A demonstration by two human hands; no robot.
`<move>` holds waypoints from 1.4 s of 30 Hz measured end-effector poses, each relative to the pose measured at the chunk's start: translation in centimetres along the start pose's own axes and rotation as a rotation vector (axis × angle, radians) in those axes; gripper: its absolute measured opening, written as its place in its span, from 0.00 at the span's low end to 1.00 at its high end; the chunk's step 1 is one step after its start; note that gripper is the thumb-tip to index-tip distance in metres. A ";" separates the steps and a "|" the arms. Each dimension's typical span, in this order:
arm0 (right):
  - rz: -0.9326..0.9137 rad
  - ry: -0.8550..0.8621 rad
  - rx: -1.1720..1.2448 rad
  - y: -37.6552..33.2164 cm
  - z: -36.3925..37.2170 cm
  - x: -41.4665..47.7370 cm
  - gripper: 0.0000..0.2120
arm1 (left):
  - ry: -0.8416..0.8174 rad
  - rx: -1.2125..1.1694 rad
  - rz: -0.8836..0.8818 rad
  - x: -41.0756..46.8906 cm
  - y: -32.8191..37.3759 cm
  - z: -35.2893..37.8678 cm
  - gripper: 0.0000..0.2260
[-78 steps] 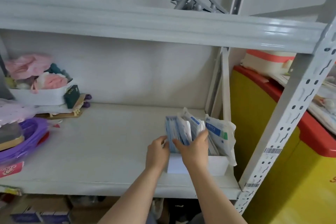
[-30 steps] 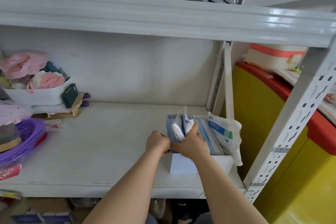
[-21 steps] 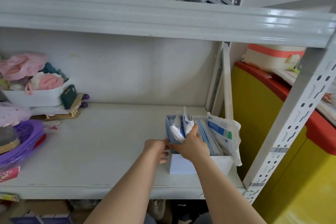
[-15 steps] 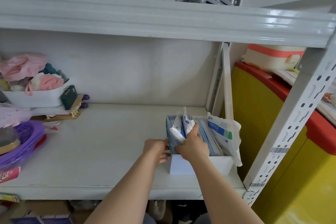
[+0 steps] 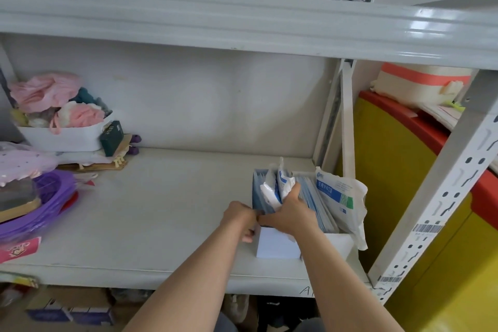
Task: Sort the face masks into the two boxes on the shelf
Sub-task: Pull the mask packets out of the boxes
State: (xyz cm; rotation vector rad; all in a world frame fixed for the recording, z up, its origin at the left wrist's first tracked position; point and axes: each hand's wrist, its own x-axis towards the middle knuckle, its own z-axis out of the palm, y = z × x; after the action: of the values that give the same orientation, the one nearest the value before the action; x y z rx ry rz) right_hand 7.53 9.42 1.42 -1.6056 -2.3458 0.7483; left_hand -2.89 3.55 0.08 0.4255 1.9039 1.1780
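A white box [image 5: 277, 246] stands at the right end of the shelf [image 5: 161, 210], packed with upright face mask packets. My right hand [image 5: 291, 213] is closed around a few white-and-blue mask packets [image 5: 279, 187] at the box's left side. My left hand [image 5: 239, 219] presses against the box's left wall, fingers curled on its edge. More blue packets [image 5: 314, 201] fill the middle of the box. A large crumpled mask bag [image 5: 342, 197] with blue and green print leans at its right end. Only one box with masks is visible.
At the far left stand a white bin of pink and teal cloth items [image 5: 62, 116], a dark green small box [image 5: 111, 137] and a purple basket [image 5: 35, 205]. A white perforated shelf post [image 5: 442, 188] rises at the right, with a yellow and red container [image 5: 404, 170] behind it.
My right hand has gathered and squeezed the left packets more tightly. My left hand has shifted slightly down along the box's left edge. The box has stayed in place.
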 end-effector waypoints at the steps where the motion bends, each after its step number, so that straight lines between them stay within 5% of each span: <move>1: 0.008 0.039 -0.019 -0.1 0.2 -0.1 0.57 | -0.005 -0.033 -0.004 -0.2 -0.1 0.0 0.08; 5: 0.011 0.147 -0.071 -0.3 0.9 -0.5 0.50 | -0.003 -0.056 0.051 -0.2 -0.7 0.3 0.12; 11: 0.032 0.166 -0.017 -0.4 0.8 0.2 0.46 | 0.234 0.446 0.465 -0.8 -1.4 1.4 0.16; 20: 0.038 0.192 0.186 -1.2 -1.2 -0.4 0.40 | 0.297 0.542 0.403 -0.6 -1.3 1.8 0.17; 28: 0.009 0.097 0.214 -0.8 -2.6 -0.7 0.47 | 0.292 0.523 0.389 -0.6 -1.3 2.0 0.19; 32: 0.023 -0.056 0.471 -0.5 -1.7 -1.1 0.61 | 0.438 0.563 0.560 -0.3 -1.4 2.2 0.12; 36: 0.005 0.060 0.487 -0.1 -2.0 -0.9 0.36 | 0.562 0.718 0.703 -0.8 -0.1 2.0 0.18; 42: 0.056 0.282 0.651 0.8 -1.8 -0.9 0.19 | 0.346 0.699 0.437 -2.0 4.4 3.4 0.27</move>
State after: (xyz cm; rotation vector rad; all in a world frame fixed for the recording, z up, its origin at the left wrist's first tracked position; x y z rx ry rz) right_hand 9.30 9.40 2.68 -1.3693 -1.6280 1.0726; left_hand 0.41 6.40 4.04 1.1159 2.6025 0.8415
